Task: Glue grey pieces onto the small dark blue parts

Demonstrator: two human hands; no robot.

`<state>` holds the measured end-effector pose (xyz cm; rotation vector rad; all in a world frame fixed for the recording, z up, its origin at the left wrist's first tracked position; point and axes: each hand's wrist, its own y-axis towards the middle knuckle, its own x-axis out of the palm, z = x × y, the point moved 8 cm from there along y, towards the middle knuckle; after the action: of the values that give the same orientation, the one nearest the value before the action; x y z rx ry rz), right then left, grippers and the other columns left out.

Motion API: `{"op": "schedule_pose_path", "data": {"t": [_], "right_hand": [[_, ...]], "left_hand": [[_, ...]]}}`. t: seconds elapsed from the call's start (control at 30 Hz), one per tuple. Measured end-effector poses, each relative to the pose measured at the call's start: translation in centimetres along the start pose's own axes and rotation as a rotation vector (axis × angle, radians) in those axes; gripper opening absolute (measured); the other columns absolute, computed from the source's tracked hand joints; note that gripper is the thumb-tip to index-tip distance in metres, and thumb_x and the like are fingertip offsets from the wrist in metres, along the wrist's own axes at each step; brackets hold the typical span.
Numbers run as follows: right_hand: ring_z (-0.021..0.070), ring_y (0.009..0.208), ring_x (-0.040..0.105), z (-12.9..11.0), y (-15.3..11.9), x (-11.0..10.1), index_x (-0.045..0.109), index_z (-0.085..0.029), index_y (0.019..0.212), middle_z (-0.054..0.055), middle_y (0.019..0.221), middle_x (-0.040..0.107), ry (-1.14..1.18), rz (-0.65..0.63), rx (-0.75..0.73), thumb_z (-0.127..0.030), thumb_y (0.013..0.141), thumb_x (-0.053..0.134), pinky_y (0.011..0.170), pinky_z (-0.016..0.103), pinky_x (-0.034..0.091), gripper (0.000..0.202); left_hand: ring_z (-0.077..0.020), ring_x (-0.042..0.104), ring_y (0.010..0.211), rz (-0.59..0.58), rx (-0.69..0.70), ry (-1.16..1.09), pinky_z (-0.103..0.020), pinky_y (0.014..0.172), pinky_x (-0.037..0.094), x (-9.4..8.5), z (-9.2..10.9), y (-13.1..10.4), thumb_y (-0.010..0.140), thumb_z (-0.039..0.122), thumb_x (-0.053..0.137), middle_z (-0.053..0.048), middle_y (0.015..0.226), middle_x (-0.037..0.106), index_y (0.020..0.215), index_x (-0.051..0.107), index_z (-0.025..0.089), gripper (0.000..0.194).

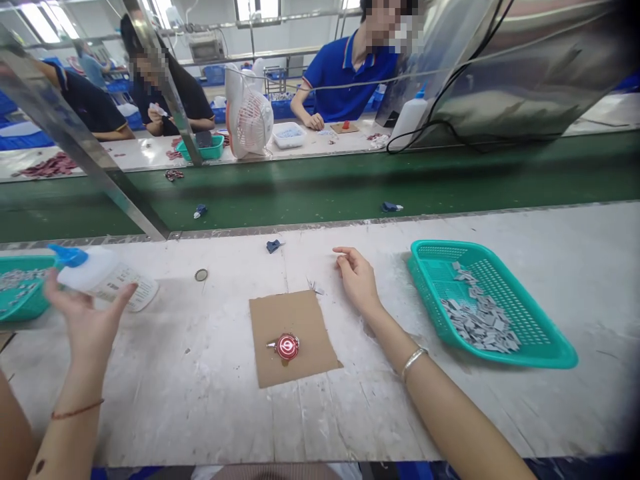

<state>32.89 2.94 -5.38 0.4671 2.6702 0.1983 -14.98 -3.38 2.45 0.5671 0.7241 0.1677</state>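
Note:
My left hand [87,313] is around a white plastic bottle [123,283] with a blue cap, its thumb across the front. The bottle tilts with its cap to the left and looks slightly blurred. My right hand [357,277] rests at the table with its index finger stretched out, the others loosely bent, and nothing visible in it. Between my hands a brown cardboard square [290,313] lies flat. On it sits a small round red piece [288,346] with a white pattern and a metallic bit at its left side.
At right stands a green basket [545,340] holding many small grey pieces [483,323]; another green basket [37,303] is at far left. A round metal cap [201,275] and a dark blue piece [273,246] lie on the table. Behind runs a green belt [300,190], with people beyond.

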Motion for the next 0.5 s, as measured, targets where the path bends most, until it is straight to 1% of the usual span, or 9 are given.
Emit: {"op": "schedule_pose_path", "data": {"t": [0.07,0.1,0.13,0.17,0.2,0.23,0.33,0.4,0.5], "right_hand": [[0.0173,0.065,0.051,0.1,-0.1,0.0,0.063,-0.018,0.107,0.001,0.072,0.056,0.005,0.002,-0.004,-0.033,0.087,0.043,0.064,0.03,0.04,0.033],[0.0172,0.065,0.051,0.1,-0.1,-0.1,0.063,-0.018,0.108,0.001,0.072,0.056,0.008,0.003,-0.006,-0.033,0.087,0.043,0.064,0.03,0.04,0.033],[0.0171,0.065,0.051,0.1,-0.1,-0.1,0.063,-0.018,0.108,0.001,0.072,0.056,0.009,0.004,-0.008,-0.033,0.087,0.043,0.064,0.029,0.04,0.033],[0.0171,0.065,0.052,0.1,-0.1,-0.1,0.063,-0.018,0.107,0.001,0.072,0.056,0.009,0.004,-0.01,-0.033,0.087,0.043,0.064,0.029,0.041,0.032],[0.0171,0.066,0.052,0.1,-0.1,-0.1,0.063,-0.018,0.107,0.001,0.072,0.056,0.008,0.004,-0.012,-0.032,0.087,0.043,0.064,0.029,0.041,0.032],[0.0171,0.066,0.052,0.1,-0.1,-0.1,0.063,-0.018,0.107,0.001,0.072,0.057,0.007,0.003,-0.014,-0.032,0.087,0.043,0.064,0.029,0.041,0.032],[0.0172,0.065,0.052,0.0,-0.2,0.0,0.063,-0.018,0.107,0.001,0.072,0.057,0.005,-0.006,-0.019,-0.033,0.087,0.044,0.064,0.029,0.041,0.031],[0.0174,0.066,0.052,0.0,-0.2,0.0,0.063,-0.018,0.107,0.002,0.072,0.057,0.007,-0.013,-0.022,-0.033,0.087,0.044,0.064,0.029,0.041,0.031],[0.0177,0.066,0.053,-0.1,-0.3,0.1,0.063,-0.018,0.107,0.002,0.073,0.058,0.006,-0.022,-0.027,-0.032,0.087,0.043,0.064,0.029,0.04,0.031]], "left_hand": [[-0.0398,0.044,0.132,0.226,-0.139,-0.018,-0.064,0.099,0.043,-1.0,-0.2,0.5,0.081,0.036,0.064,0.001,0.144,0.051,0.141,0.031,0.044,0.069],[-0.0406,0.046,0.131,0.294,-0.203,0.013,-0.063,0.098,0.044,-1.1,0.2,0.5,0.08,0.038,0.066,0.002,0.144,0.05,0.14,0.035,0.043,0.067],[-0.0417,0.049,0.127,0.302,-0.238,0.079,-0.063,0.097,0.045,-0.9,1.1,0.5,0.078,0.041,0.068,0.002,0.143,0.051,0.139,0.038,0.043,0.068],[-0.0423,0.052,0.123,0.267,-0.234,0.162,-0.063,0.094,0.046,-0.6,2.4,0.4,0.075,0.044,0.07,0.001,0.139,0.054,0.138,0.04,0.042,0.07],[-0.0422,0.056,0.118,0.198,-0.187,0.252,-0.062,0.091,0.049,0.0,4.1,0.4,0.072,0.048,0.072,0.0,0.134,0.058,0.138,0.042,0.041,0.073],[-0.0413,0.058,0.115,0.095,-0.108,0.339,-0.06,0.088,0.051,0.8,6.0,0.2,0.07,0.051,0.072,-0.002,0.131,0.06,0.138,0.043,0.04,0.074],[-0.0359,0.061,0.11,-0.32,0.205,0.495,-0.047,0.079,0.055,4.8,11.2,-1.5,0.076,0.047,0.065,-0.007,0.131,0.059,0.141,0.041,0.037,0.069],[-0.0333,0.063,0.107,-0.507,0.341,0.541,-0.044,0.077,0.054,6.9,13.3,-2.9,0.079,0.039,0.061,-0.007,0.133,0.059,0.145,0.035,0.034,0.071],[-0.0337,0.062,0.101,-0.629,0.439,0.624,-0.046,0.08,0.051,8.8,14.4,-3.8,0.078,0.031,0.063,-0.007,0.129,0.063,0.148,0.032,0.033,0.076]]}}
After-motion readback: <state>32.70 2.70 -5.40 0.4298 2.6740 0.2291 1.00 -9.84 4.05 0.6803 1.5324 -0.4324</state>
